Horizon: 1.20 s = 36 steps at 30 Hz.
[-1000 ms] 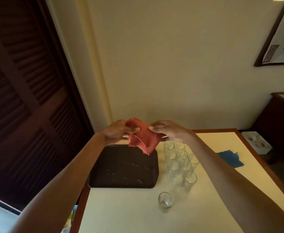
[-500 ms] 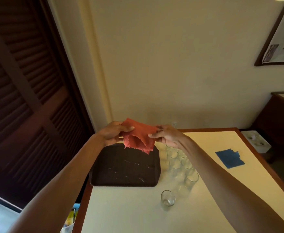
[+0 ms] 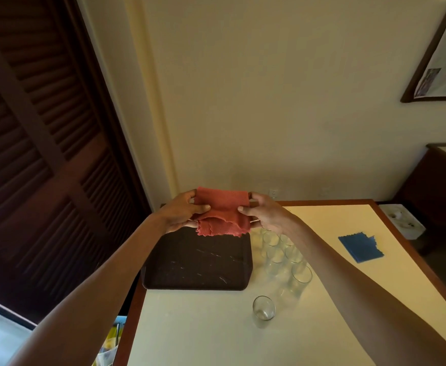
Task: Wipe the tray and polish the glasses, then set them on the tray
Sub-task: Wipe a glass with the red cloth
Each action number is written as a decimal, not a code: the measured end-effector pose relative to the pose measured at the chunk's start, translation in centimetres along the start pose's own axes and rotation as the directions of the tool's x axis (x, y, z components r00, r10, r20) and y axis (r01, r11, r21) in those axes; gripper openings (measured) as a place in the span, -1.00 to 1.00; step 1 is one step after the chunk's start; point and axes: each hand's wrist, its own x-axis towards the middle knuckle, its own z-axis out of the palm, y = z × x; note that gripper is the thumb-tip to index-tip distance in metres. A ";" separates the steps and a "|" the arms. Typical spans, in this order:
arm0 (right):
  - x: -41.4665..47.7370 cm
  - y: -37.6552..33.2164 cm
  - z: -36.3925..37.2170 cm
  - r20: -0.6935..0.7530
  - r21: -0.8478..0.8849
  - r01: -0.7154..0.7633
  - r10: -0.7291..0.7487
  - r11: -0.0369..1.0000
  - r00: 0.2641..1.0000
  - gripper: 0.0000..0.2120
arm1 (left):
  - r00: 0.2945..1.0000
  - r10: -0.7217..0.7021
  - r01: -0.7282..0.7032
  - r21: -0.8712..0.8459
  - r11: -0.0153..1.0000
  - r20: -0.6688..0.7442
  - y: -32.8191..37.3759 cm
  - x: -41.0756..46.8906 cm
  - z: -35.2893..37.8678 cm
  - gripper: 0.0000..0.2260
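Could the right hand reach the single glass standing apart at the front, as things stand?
Probably yes, once freed. The right hand pinches the red cloth with the left hand above the tray; the single glass sits alone on bare table, clear of the glass cluster, nothing blocking it.

No text, label, brand or number is legible to you here. The framed poster on the wall carries printed patches, but they are too small and blurred for you to read.
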 end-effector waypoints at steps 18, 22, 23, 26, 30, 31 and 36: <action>-0.8 0.3 -2.8 0.140 0.574 -0.080 -0.001 0.815 0.990 -0.61 | 0.995 0.047 -0.031 -0.173 0.984 0.089 0.8 -0.3 0.0 -0.54; -0.7 -0.8 -1.4 0.046 0.283 0.037 -0.052 0.958 0.998 -0.83 | 0.990 0.102 -0.107 0.055 0.993 0.097 1.0 0.2 0.6 -0.70; -0.7 -0.9 -1.3 0.037 0.270 0.046 -0.058 0.962 0.998 -0.77 | 0.990 0.102 -0.107 0.049 0.993 0.096 1.1 0.3 0.6 -0.71; -0.8 -1.2 -1.4 0.044 0.260 0.060 -0.074 0.964 0.996 -0.66 | 0.990 0.062 -0.075 0.103 0.992 0.130 1.7 0.4 0.6 -0.70; -0.8 -1.7 -1.3 0.102 0.198 0.075 -0.097 0.977 0.990 -0.63 | 0.947 -0.125 0.009 0.362 0.932 0.298 2.2 1.2 0.9 -0.51; -0.7 -1.8 -1.3 0.112 0.191 0.082 -0.105 0.978 0.988 -0.62 | 0.927 -0.156 -0.002 0.420 0.908 0.341 2.2 1.4 1.1 -0.49; -0.5 -1.9 -1.6 0.033 0.001 0.172 -0.172 0.985 0.985 -0.64 | 0.952 -0.081 -0.074 0.477 0.876 0.295 1.4 2.1 2.2 -0.47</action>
